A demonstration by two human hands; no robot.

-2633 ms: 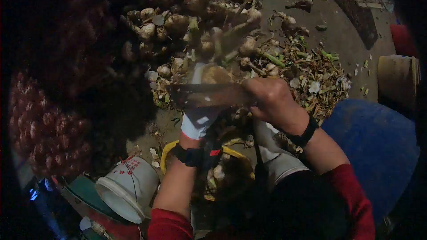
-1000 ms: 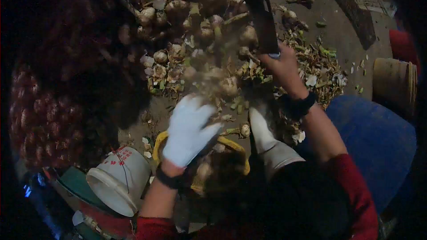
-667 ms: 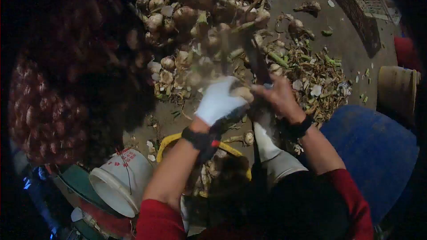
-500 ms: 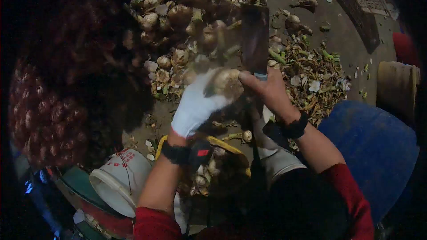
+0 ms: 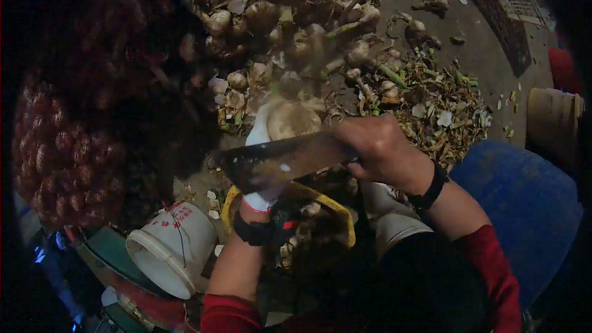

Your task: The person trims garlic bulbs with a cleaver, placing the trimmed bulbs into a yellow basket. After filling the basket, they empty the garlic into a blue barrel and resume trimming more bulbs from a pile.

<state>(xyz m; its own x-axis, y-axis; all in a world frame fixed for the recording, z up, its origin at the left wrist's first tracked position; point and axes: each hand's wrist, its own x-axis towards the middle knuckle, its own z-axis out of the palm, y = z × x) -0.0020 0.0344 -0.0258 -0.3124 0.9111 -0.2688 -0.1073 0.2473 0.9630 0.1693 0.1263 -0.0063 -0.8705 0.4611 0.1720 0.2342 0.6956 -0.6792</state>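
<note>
A white glove covers my left hand point(image 5: 257, 131), which is closed around a garlic bulb point(image 5: 292, 118) in the middle of the view. My bare right hand point(image 5: 387, 149) grips a broad-bladed cleaver point(image 5: 280, 159) by the handle. The blade points left and lies across the view just below the bulb, hiding part of the glove and its fingers. Beneath my hands is a container with a yellow rim point(image 5: 336, 203), with garlic bulbs inside it.
A heap of garlic point(image 5: 265, 18) with stalks lies ahead. Trimmed stalks and skins point(image 5: 444, 111) are piled at right, near a blue container point(image 5: 518, 203). A tilted white bucket point(image 5: 179, 234) stands at lower left, below a filled red net sack point(image 5: 68, 160).
The cleaver has swung from pointing up and away to lying sideways across the view, below the bulb. My right hand has turned and come slightly lower. The garlic bulb has shifted left.
</note>
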